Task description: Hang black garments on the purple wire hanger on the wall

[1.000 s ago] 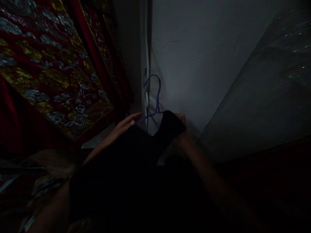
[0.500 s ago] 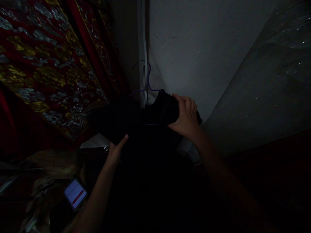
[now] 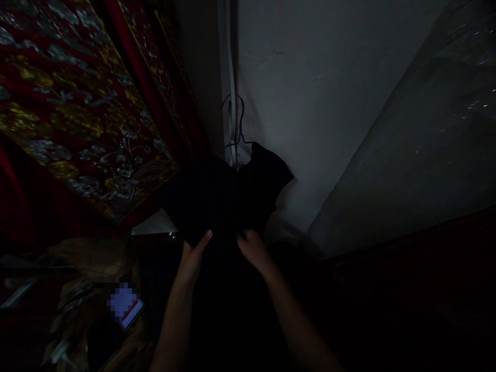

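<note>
A black garment hangs on a purple wire hanger in front of a white wall corner. My left hand grips the garment's lower left side, with the thumb on the cloth. My right hand touches the cloth just beside it, lower middle; its fingers curl into the fabric. The scene is very dark and the garment's lower part fades into shadow.
A red cloth with gold and silver embroidery hangs at the left. A lit phone lies on clutter at the lower left. A grey plastic-covered surface slopes at the right. A white strip runs up the wall corner.
My right hand has come down from the garment's right shoulder to its lower middle. The garment and hanger now hang a little straighter; my left hand stays on the left side.
</note>
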`<state>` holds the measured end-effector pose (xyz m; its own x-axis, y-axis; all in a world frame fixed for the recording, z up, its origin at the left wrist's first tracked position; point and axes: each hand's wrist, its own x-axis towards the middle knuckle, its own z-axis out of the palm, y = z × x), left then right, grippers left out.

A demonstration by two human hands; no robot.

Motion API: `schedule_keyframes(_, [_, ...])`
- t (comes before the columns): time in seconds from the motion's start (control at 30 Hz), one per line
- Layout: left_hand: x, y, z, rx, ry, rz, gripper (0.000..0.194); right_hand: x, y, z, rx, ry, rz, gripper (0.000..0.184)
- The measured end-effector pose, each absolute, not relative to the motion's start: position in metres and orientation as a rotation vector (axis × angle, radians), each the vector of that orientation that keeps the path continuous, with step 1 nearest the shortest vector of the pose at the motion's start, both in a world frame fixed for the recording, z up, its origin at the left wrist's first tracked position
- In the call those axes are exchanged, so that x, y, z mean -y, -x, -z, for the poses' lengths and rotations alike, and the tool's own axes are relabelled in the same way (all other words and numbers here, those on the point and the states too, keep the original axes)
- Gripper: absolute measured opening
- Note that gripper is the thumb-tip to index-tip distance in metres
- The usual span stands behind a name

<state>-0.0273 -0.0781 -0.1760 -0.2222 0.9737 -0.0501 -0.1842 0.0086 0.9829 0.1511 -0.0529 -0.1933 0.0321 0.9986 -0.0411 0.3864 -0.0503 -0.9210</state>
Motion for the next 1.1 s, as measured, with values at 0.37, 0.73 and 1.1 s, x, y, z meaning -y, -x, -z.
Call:
schedule_keyframes(0.37, [0.103, -0.018, 0.237, -1.433, -1.777, -1.694, 0.038, 0.091, -0.150, 0.200, 1.327, 1.362, -1.082, 0.053])
schedule_keyframes(0.73, [0.101, -0.044, 0.222, -1.285, -1.863, -1.497, 0.012, 0.085, -0.166, 0.127, 1.116, 1.039, -1.268, 0.043])
schedule_keyframes(1.1, [0.058, -0.024, 0.163, -1.152, -2.047, -1.310, 0.025, 0.039, -0.171, 0.027, 1.215, 0.847, -0.996, 0.035])
